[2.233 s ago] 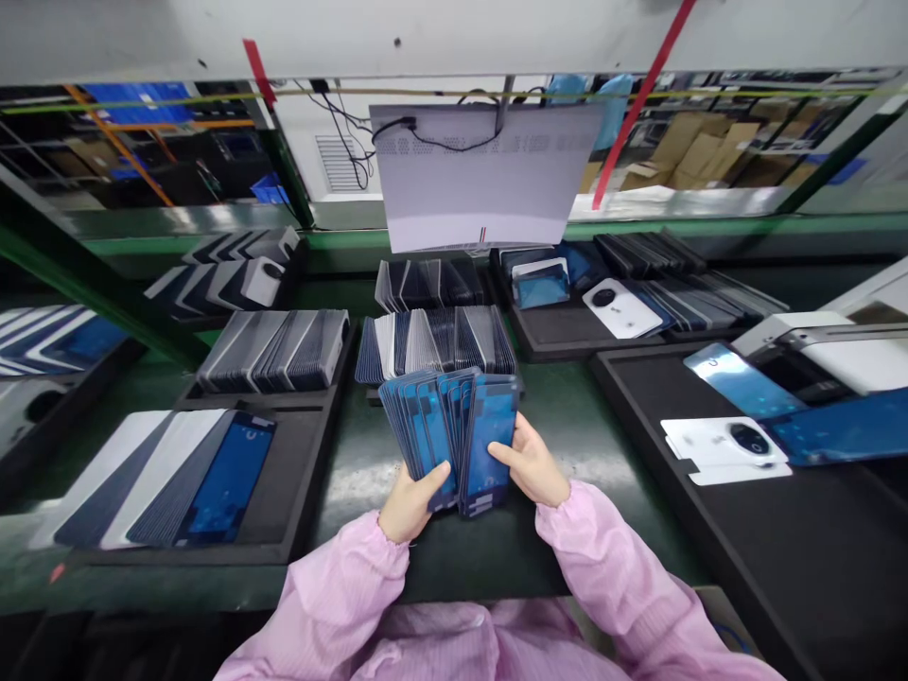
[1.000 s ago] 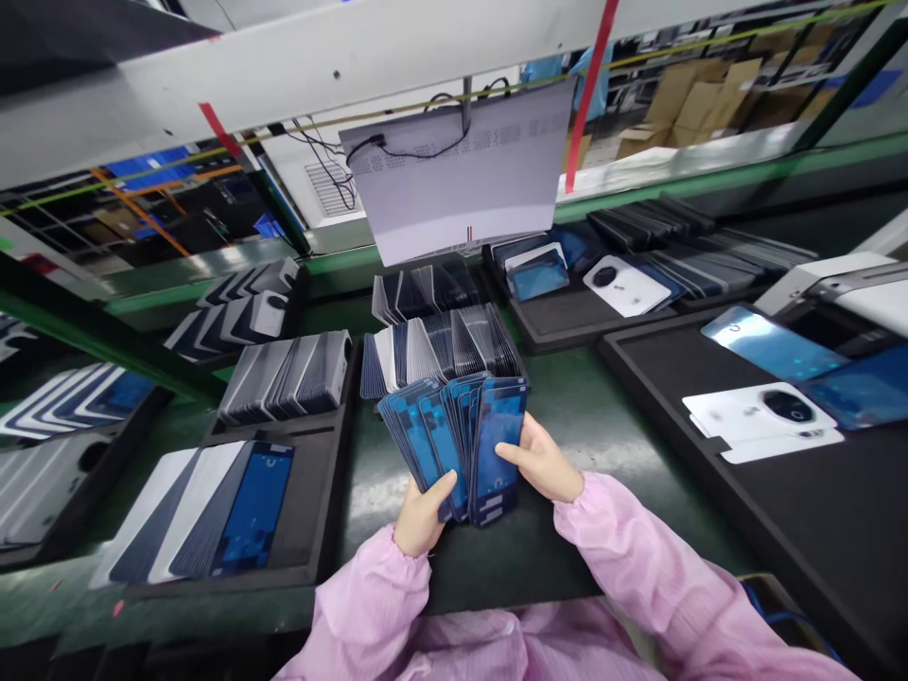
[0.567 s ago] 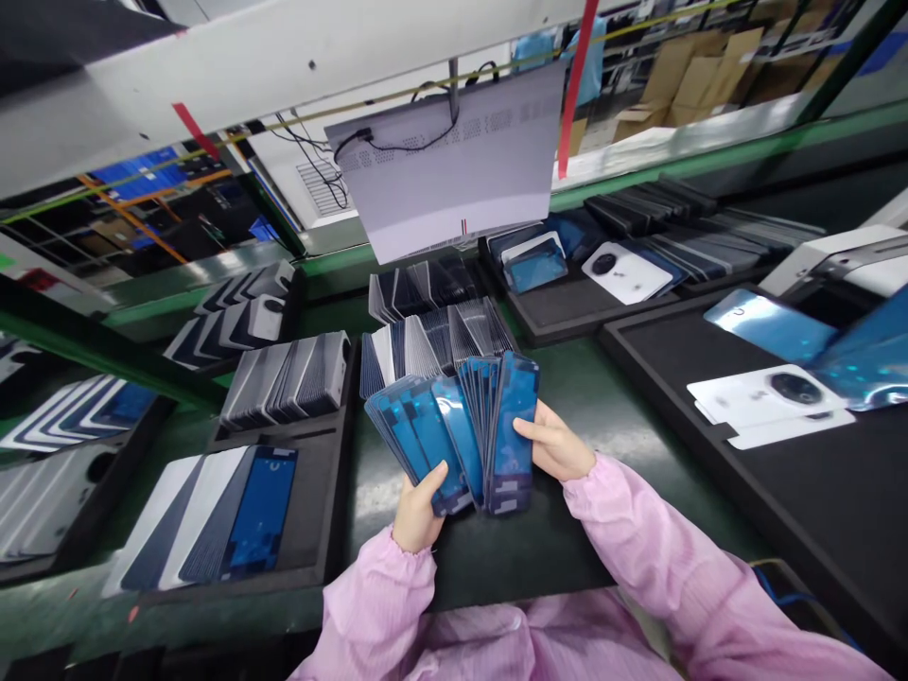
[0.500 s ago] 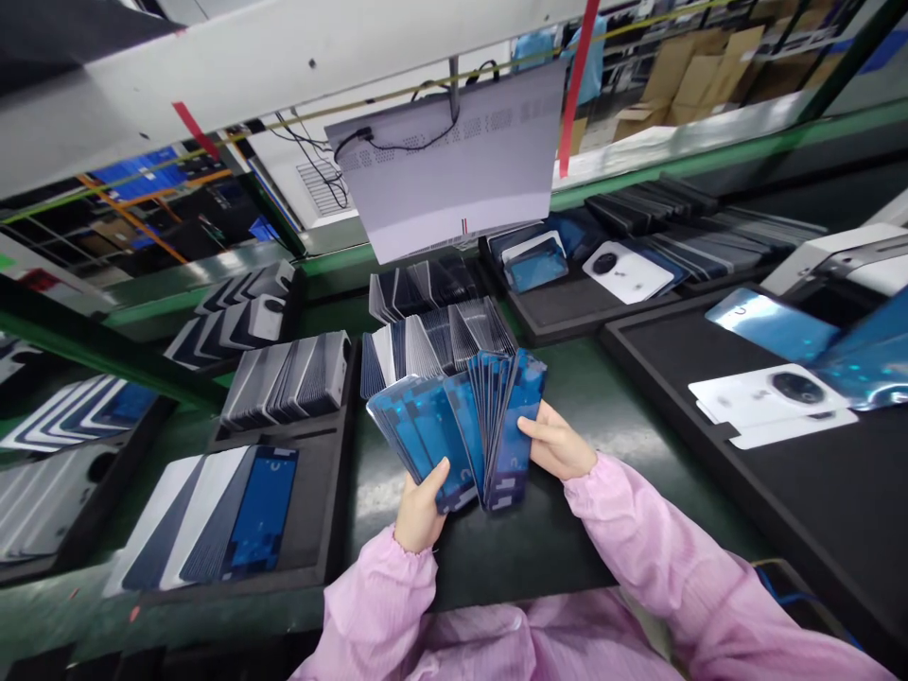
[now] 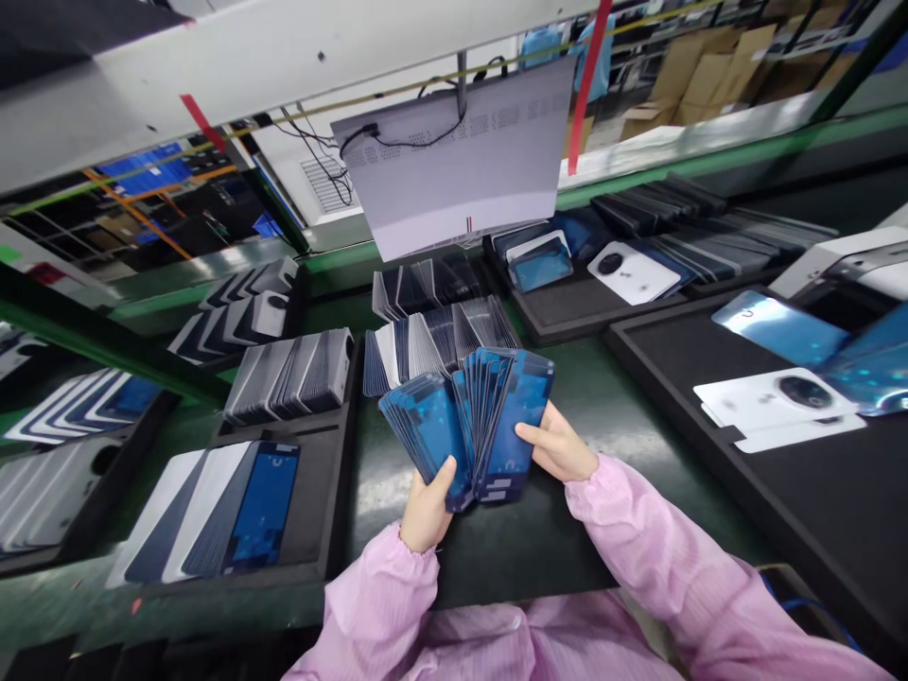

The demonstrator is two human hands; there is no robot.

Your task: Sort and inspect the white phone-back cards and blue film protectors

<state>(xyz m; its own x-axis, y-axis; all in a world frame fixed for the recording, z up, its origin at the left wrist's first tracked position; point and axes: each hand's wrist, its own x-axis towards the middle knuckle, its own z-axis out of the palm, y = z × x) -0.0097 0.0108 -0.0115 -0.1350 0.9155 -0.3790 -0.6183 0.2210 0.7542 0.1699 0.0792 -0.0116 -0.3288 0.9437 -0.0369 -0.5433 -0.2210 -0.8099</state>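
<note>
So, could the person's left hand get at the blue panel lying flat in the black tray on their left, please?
Probably not at once: the left hand grips the fanned blue panels, though nothing blocks the flat panel.

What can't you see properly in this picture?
- Head view: most of each blue panel in the fanned stack is covered by its neighbour, so no count.
- The left hand and right hand: fingers behind the stack are hidden.
- The white device is cut off by the right edge.
- The hanging screen shows only its back.
</note>
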